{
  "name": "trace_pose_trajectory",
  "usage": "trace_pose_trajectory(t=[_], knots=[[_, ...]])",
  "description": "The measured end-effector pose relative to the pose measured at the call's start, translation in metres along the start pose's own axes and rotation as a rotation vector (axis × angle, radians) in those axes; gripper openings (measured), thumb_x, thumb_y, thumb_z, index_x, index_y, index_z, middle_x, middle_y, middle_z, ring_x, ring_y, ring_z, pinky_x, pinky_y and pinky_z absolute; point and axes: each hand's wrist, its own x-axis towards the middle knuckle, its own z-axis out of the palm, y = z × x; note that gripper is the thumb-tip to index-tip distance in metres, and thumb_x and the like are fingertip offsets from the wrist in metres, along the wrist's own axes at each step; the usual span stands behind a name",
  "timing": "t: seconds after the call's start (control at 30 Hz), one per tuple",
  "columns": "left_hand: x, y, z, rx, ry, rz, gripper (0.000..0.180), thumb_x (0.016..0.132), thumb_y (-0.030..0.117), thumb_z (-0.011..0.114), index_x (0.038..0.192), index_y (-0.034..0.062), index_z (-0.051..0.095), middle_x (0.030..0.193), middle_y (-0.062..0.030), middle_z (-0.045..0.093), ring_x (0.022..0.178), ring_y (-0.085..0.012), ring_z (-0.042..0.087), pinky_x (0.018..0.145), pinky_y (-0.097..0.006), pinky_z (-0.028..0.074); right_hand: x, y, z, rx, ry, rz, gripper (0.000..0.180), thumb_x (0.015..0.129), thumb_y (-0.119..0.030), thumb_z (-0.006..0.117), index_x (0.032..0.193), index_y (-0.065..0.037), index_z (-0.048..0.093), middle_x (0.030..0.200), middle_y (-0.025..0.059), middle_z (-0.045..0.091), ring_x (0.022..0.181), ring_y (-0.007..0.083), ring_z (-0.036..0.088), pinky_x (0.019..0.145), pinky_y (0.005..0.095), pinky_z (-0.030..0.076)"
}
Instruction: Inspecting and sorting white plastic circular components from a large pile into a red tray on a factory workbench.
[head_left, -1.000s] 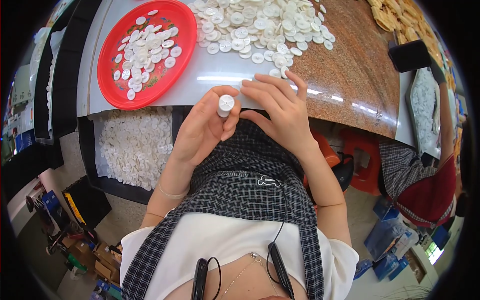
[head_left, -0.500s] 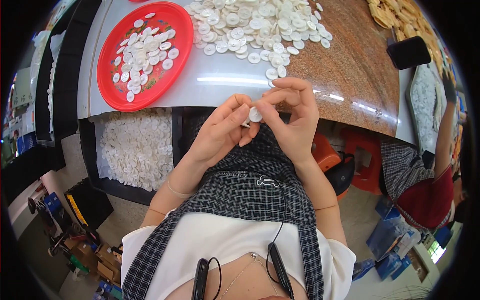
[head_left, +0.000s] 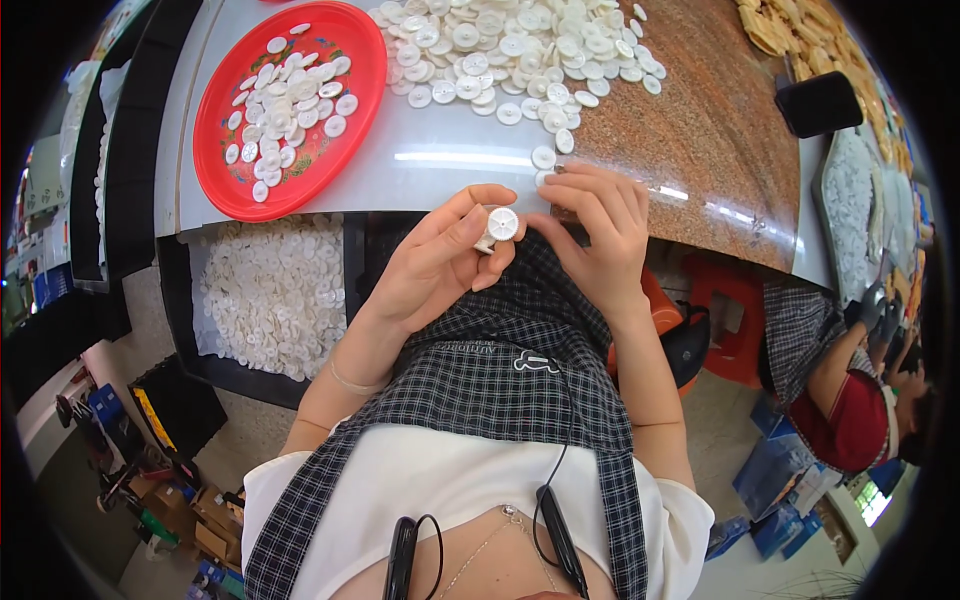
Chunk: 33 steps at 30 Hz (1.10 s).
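My left hand [head_left: 440,255] is closed around a small white plastic wheel-like disc [head_left: 503,224], its round spoked face turned up between thumb and fingers. More white plastic shows just under that disc, partly hidden by the fingers. At the table's front edge, my right hand [head_left: 600,225] has its fingers bent and its thumb apart from them, with nothing visible in between. Its fingertips are beside a loose white disc [head_left: 543,157] and partly cover another one. Beyond lies a large heap of similar discs [head_left: 510,47].
A red plate [head_left: 210,165] with several discs stands at the left. Below the table edge is a black bin [head_left: 352,270] filled with white pieces. A black phone-like object [head_left: 820,105] lies at the far right, where a co-worker [head_left: 845,410] sits.
My right hand has left the disc in my left hand and moved right, to the loose discs at the table edge. The co-worker's arm has come down.
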Motion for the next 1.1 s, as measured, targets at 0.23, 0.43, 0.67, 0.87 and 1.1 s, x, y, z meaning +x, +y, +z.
trace_pose_trajectory(t=[0.23, 0.43, 0.67, 0.87, 1.1], knots=[[0.001, 0.001, 0.001, 0.014, -0.03, 0.005, 0.048, 0.1, 0.034, 0.05, 0.132, -0.0007, 0.042, 0.101, -0.0103, 0.052, 0.075, -0.0116, 0.049, 0.056, -0.02, 0.04, -0.014, 0.008, 0.005, 0.079, 0.003, -0.099, 0.029, 0.063, -0.006, 0.081, 0.088, -0.01, 0.067, 0.092, 0.0011, 0.068, 0.086, 0.0176, 0.065, 0.075, 0.0302, 0.046], [0.001, 0.0, 0.0, -0.026, -0.021, -0.004, 0.04, 0.101, 0.032, 0.048, 0.127, 0.0017, 0.046, 0.106, -0.0113, 0.054, 0.08, -0.0123, 0.052, 0.059, -0.021, 0.042, -0.009, 0.002, 0.003, 0.156, 0.069, -0.008, 0.021, 0.071, -0.001, 0.079, 0.087, -0.007, 0.067, 0.088, 0.0024, 0.068, 0.081, 0.0163, 0.066, 0.073, 0.0287, 0.05], [0.004, -0.005, 0.013, 0.201, 0.095, 0.026, 0.028, 0.102, 0.031, 0.046, 0.112, 0.0055, 0.048, 0.103, -0.009, 0.057, 0.086, -0.0123, 0.056, 0.062, -0.021, 0.042, 0.007, -0.022, -0.008, 0.9, 0.099, 0.602, 0.019, 0.085, 0.001, 0.069, 0.1, -0.001, 0.058, 0.087, 0.0067, 0.069, 0.079, 0.0095, 0.065, 0.073, 0.0218, 0.051], [0.008, -0.003, 0.011, 0.084, 0.013, -0.014, 0.024, 0.102, 0.031, 0.047, 0.101, 0.0074, 0.047, 0.1, -0.0085, 0.058, 0.075, -0.01, 0.053, 0.059, -0.02, 0.041, 0.011, -0.024, -0.006, 0.807, 0.017, 0.569, 0.017, 0.086, 0.002, 0.066, 0.1, -0.001, 0.057, 0.087, 0.0076, 0.07, 0.079, 0.0098, 0.065, 0.071, 0.0225, 0.051], [0.006, -0.001, 0.002, 0.028, -0.033, 0.005, 0.02, 0.101, 0.027, 0.049, 0.105, 0.0073, 0.049, 0.103, -0.0109, 0.059, 0.075, -0.0093, 0.052, 0.059, -0.02, 0.042, 0.012, -0.001, 0.0, 0.121, 0.01, 0.126, 0.018, 0.077, -0.001, 0.073, 0.094, -0.006, 0.068, 0.097, 0.004, 0.069, 0.087, 0.019, 0.064, 0.072, 0.0287, 0.05]])
